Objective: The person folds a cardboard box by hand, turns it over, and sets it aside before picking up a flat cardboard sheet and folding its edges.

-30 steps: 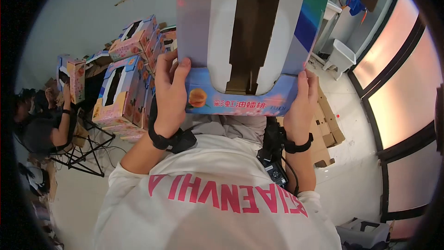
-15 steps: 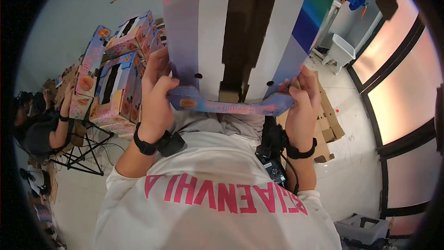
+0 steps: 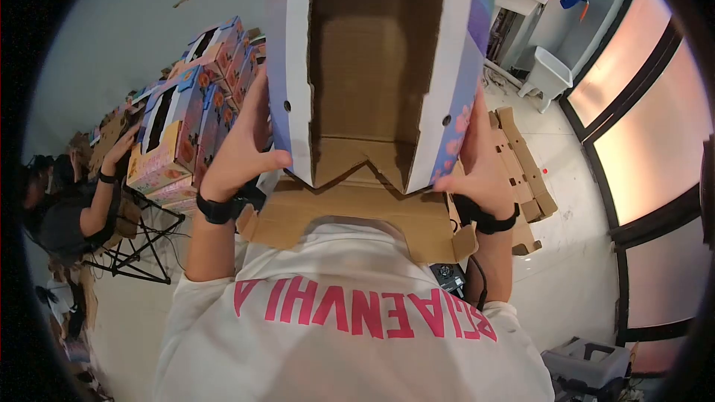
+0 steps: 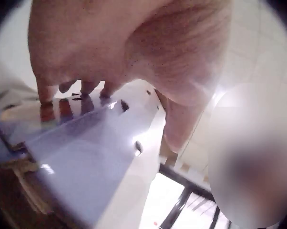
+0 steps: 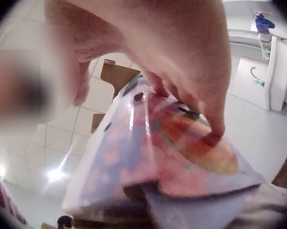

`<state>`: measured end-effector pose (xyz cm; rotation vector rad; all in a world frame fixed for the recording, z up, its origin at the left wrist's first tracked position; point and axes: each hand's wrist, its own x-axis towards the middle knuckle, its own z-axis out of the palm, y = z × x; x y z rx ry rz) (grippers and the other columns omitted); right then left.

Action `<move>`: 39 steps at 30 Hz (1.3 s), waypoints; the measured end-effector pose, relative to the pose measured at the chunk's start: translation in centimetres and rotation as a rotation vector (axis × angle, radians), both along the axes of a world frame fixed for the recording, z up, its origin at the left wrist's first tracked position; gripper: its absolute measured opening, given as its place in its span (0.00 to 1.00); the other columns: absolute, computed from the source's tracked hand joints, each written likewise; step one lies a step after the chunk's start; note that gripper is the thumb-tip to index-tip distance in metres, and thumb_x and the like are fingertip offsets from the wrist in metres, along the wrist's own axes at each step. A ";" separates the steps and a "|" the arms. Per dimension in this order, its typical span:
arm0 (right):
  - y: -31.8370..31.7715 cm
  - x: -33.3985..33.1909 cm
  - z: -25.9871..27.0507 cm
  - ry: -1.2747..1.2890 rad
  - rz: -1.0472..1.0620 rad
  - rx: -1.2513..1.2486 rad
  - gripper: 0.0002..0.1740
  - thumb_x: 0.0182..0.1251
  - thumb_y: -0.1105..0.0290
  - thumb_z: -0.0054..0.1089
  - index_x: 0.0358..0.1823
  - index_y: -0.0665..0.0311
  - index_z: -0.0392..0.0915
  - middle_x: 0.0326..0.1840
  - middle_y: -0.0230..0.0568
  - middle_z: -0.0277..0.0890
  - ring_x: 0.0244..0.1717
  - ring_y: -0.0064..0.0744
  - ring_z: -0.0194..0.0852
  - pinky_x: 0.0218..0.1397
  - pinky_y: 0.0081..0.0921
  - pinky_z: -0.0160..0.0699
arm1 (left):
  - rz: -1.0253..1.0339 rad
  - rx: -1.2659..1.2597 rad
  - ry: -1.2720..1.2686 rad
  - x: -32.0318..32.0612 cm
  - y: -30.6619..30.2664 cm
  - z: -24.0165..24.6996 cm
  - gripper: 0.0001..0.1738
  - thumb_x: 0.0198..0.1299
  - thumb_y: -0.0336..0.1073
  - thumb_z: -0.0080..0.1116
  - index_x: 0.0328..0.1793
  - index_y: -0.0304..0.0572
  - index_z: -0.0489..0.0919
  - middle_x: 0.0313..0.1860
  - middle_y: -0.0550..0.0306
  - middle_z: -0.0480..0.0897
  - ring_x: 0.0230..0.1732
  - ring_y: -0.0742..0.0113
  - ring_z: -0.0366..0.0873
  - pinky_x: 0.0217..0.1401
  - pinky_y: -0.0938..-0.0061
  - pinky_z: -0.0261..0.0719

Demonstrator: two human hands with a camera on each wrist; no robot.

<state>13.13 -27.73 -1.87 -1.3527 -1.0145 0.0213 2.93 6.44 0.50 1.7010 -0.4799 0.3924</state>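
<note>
A printed cardboard fruit carton (image 3: 296,67) is held up before my chest, its long opening showing the brown inside. My left hand (image 3: 242,145) grips its left side near the close end, thumb at the edge. On the opposite side my right hand (image 3: 484,160) holds the flower-printed panel. From the close end a brown end flap (image 3: 350,212) hangs folded outward toward my shirt. In the left wrist view, fingertips press on the glossy lilac panel (image 4: 86,152). Bent fingers lie on a printed peach (image 5: 200,148) in the right wrist view.
Several finished cartons (image 3: 160,156) are stacked at the left, where another person (image 3: 74,205) sits with a hand by them. Flat cardboard (image 3: 521,171) lies on the floor at the right. A white basin (image 3: 551,74) and glass doors (image 3: 640,149) stand beyond; a grey case (image 3: 585,365) sits lower right.
The end flap has swung from upright to folded out toward me, and the carton's opening is wider. Both hands moved from the flap's ends onto the sides. The other person's raised carton is now lower.
</note>
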 end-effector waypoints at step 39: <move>-7.6 -2.5 -13.2 0.576 0.288 0.327 0.27 0.75 0.52 0.59 0.65 0.62 0.72 0.59 0.38 0.78 0.58 0.37 0.77 0.57 0.38 0.78 | 0.050 -1.036 0.294 0.0 9.7 -6.6 0.20 0.75 0.38 0.50 0.66 0.33 0.76 0.58 0.48 0.85 0.56 0.60 0.85 0.60 0.68 0.82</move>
